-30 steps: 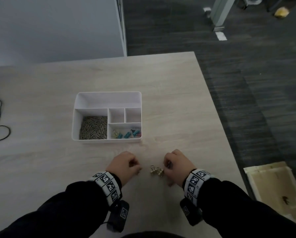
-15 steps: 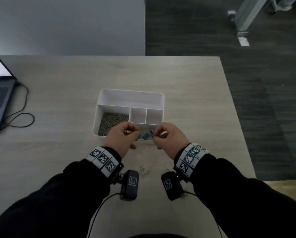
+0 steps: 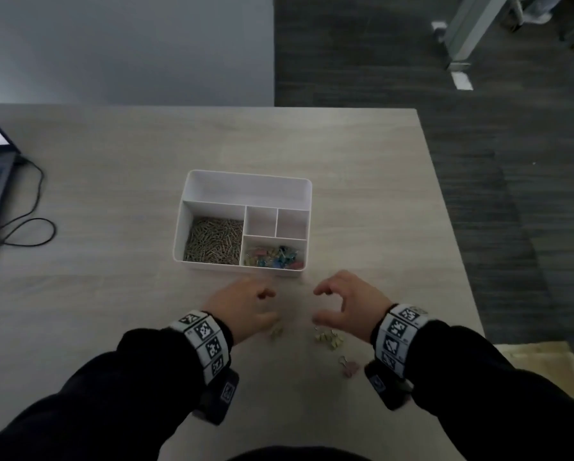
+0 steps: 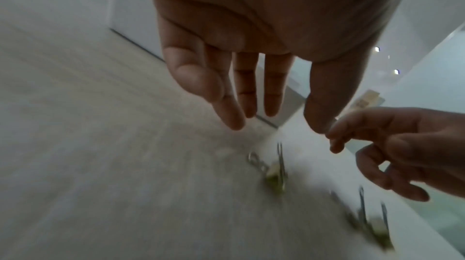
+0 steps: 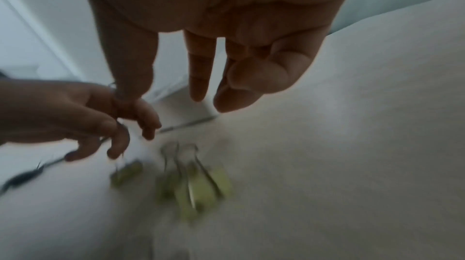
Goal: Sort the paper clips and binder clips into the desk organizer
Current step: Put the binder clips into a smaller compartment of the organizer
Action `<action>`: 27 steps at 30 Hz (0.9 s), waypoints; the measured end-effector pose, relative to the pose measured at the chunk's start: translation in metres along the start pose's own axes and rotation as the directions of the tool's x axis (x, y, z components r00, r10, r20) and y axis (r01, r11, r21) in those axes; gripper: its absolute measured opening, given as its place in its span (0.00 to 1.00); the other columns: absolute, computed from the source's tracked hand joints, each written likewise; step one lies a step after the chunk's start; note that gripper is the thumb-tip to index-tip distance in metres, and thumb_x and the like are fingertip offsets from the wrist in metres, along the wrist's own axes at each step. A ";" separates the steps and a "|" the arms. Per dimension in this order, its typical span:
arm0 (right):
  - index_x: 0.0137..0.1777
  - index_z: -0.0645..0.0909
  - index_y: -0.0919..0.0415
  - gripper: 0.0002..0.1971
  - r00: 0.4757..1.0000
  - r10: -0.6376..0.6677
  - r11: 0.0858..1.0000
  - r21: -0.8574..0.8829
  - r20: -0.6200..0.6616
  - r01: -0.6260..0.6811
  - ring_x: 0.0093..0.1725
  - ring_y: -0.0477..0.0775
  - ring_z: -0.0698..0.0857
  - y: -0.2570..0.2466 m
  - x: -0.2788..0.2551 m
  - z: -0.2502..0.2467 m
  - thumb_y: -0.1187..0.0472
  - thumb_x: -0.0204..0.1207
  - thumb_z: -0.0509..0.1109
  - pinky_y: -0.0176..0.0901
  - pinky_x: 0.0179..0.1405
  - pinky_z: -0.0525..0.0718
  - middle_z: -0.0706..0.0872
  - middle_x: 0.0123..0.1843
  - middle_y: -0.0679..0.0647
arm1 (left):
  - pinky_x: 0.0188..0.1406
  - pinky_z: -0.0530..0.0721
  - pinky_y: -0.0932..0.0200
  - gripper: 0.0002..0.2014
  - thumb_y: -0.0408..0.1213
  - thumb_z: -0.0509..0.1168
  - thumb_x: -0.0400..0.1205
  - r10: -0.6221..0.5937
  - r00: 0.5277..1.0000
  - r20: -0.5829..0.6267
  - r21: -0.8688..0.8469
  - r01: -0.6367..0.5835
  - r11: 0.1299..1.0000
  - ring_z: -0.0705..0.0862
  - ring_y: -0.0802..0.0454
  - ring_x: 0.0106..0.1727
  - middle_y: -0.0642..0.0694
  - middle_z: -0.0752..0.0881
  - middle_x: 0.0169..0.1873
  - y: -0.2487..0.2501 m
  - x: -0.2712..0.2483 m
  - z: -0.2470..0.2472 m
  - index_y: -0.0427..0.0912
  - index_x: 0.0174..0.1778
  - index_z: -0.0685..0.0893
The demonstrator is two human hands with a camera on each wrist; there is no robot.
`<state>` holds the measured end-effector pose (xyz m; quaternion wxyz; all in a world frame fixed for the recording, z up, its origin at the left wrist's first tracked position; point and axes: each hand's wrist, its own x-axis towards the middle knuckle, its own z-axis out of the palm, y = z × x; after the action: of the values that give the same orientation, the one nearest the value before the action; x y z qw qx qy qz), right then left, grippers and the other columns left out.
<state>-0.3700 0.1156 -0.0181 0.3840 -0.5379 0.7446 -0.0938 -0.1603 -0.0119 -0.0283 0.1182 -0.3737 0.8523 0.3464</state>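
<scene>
Binder clips, mixed colours, already fill the near-right compartment of the white desk organizer; paper clips lie heaped in the large near-left compartment. The two small middle compartments and the long rear one hold nothing that I can see. Judgement: the sort is mostly done, with only a few stragglers left on the table.

Left to sort: a lone yellow clip, a small cluster of yellow clips, and one pink clip nearest the person. All lie on the table on the near side of the organizer, apart from it. No loose paper clips are visible, though the wrist views are motion-blurred, so small wire ones could be missed.

Left hand: fingers loosely extended and pointing down, holding nothing; the lone yellow clip lies just beside its thumb side, partly under it in the head view. Right hand: fingers and thumb spread in an open curve, holding nothing, above and just beyond the yellow cluster. Pink clip lies close to the right wrist, behind the fingers.
</scene>
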 end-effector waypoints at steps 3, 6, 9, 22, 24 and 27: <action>0.71 0.67 0.35 0.42 0.983 0.038 0.988 -0.156 0.182 -0.009 0.58 0.51 0.82 0.012 -0.021 0.011 0.31 0.55 0.78 0.45 0.62 0.80 0.68 0.68 0.44 | 0.62 0.79 0.55 0.33 0.62 0.72 0.65 -0.013 0.993 0.117 0.105 0.000 0.994 0.80 0.54 0.57 0.54 0.75 0.59 -0.002 -0.004 0.022 0.58 0.66 0.75; 0.75 0.58 0.32 0.50 0.970 0.019 0.965 -0.257 0.244 0.046 0.56 0.56 0.84 0.018 -0.035 0.025 0.35 0.53 0.80 0.47 0.59 0.82 0.62 0.70 0.45 | 0.59 0.81 0.53 0.29 0.55 0.72 0.68 0.013 0.988 0.155 0.152 -0.037 0.988 0.81 0.48 0.58 0.50 0.73 0.60 0.005 -0.007 0.035 0.56 0.65 0.76; 0.75 0.55 0.33 0.47 0.971 -0.012 0.949 -0.302 0.240 0.086 0.51 0.61 0.84 0.020 -0.040 0.038 0.44 0.58 0.79 0.47 0.53 0.82 0.61 0.69 0.49 | 0.58 0.81 0.52 0.23 0.47 0.69 0.72 0.038 0.989 0.146 0.171 -0.063 0.983 0.82 0.44 0.57 0.48 0.73 0.60 0.009 -0.009 0.041 0.55 0.64 0.77; 0.60 0.77 0.54 0.18 1.000 0.021 1.000 -0.018 -0.005 -0.021 0.52 0.62 0.82 0.029 -0.038 0.055 0.50 0.72 0.71 0.51 0.53 0.81 0.76 0.58 0.55 | 0.59 0.81 0.53 0.24 0.51 0.67 0.74 0.149 0.976 0.159 0.084 -0.164 0.983 0.82 0.48 0.57 0.49 0.75 0.60 0.056 0.002 0.065 0.53 0.66 0.75; 0.59 0.78 0.54 0.19 0.999 0.009 1.000 0.010 -0.032 -0.009 0.51 0.61 0.83 0.032 -0.041 0.054 0.47 0.71 0.70 0.49 0.52 0.81 0.76 0.58 0.54 | 0.58 0.81 0.51 0.21 0.51 0.67 0.75 0.155 0.973 0.169 0.107 -0.175 0.979 0.82 0.47 0.56 0.48 0.76 0.59 0.062 0.006 0.068 0.52 0.64 0.77; 0.62 0.76 0.51 0.25 1.000 -0.011 0.999 -0.036 0.004 0.011 0.51 0.56 0.82 0.040 -0.045 0.049 0.45 0.65 0.74 0.45 0.53 0.81 0.74 0.60 0.51 | 0.56 0.81 0.52 0.15 0.48 0.66 0.77 0.161 0.971 0.177 0.121 -0.184 0.975 0.82 0.45 0.55 0.46 0.77 0.56 0.067 0.012 0.070 0.51 0.59 0.81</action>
<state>-0.3601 0.1844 -0.0531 0.3752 -0.5491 0.7424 -0.0812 -0.2206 0.0614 -0.0510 0.1835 -0.2588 0.8904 0.3263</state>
